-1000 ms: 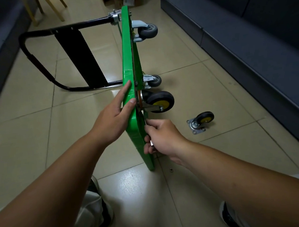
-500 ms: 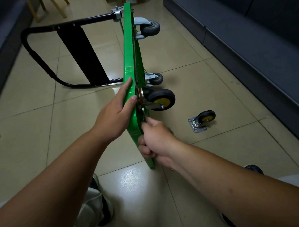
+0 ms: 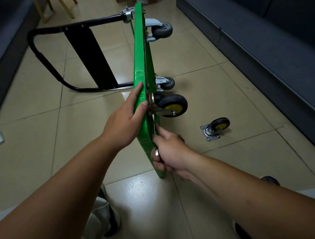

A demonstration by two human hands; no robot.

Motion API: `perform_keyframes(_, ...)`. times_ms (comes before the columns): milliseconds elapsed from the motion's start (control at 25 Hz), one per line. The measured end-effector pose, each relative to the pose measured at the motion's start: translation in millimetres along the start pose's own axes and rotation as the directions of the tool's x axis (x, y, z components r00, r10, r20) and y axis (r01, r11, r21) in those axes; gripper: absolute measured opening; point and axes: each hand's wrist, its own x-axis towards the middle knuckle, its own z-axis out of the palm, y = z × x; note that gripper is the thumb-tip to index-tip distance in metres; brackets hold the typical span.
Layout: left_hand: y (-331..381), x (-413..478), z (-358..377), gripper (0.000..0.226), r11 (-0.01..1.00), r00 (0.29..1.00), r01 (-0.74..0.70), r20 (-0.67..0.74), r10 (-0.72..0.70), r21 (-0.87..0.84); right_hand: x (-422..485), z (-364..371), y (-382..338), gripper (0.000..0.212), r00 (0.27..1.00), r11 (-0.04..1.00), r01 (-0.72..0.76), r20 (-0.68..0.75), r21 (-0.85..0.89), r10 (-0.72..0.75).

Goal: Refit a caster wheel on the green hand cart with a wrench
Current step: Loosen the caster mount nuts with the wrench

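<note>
Gripping wrench [image 3: 154,126] against green cart [image 3: 139,63] edge.

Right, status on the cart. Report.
Left hand braces green cart, tipped on its side. Right hand grips wrench below yellow-hub caster. Second caster loose on floor, apart.

A single wide-angle view sits on the person's head and faces forward and down along both forearms. The left hand [image 3: 126,122] and right hand [image 3: 170,152] lie near mid-frame, close enough to show the wrench [image 3: 154,127]. The cart [image 3: 140,63], seen edge-on, runs away up the middle. Floor [image 3: 39,129] fills the rest, bending toward the edges.
</note>
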Motion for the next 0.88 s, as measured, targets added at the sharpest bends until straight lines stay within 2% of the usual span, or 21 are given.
perform_keyframes(160,0,-1,0,0.060,1.000,1.000,-0.006,0.008,0.006,0.023,8,1,-17,0.029,0.996,0.992,-0.070,0.066,0.109,0.063)
perform_keyframes(240,-1,-1,-1,0.061,1.000,1.000,-0.004,0.004,0.004,0.021,10,0,-13,0.032,0.997,0.995,-0.066,0.050,0.070,0.063)
perform_keyframes(360,-1,-1,-1,0.059,1.000,1.000,0.002,-0.003,-0.002,0.020,7,-4,6,0.046,1.000,0.999,0.019,-0.012,-0.049,-0.020)
perform_keyframes(520,3,-1,1,0.054,0.999,1.000,0.011,-0.008,-0.011,0.037,7,-10,11,0.044,0.998,0.996,0.048,0.045,-0.071,-0.045)
perform_keyframes(720,4,0,-2,0.055,0.999,1.000,0.000,0.012,0.000,0.038,5,-16,-24,0.022,0.988,0.981,-0.126,0.105,0.149,0.111)
perform_keyframes(760,4,-1,-3,0.056,1.000,1.000,-0.002,0.015,0.002,0.030,6,-18,-28,0.021,0.986,0.976,-0.148,0.106,0.159,0.133)
perform_keyframes(880,3,-1,-6,0.056,1.000,1.000,-0.009,0.021,0.009,0.012,7,-17,-29,0.021,0.987,0.989,-0.139,0.084,0.043,0.135)
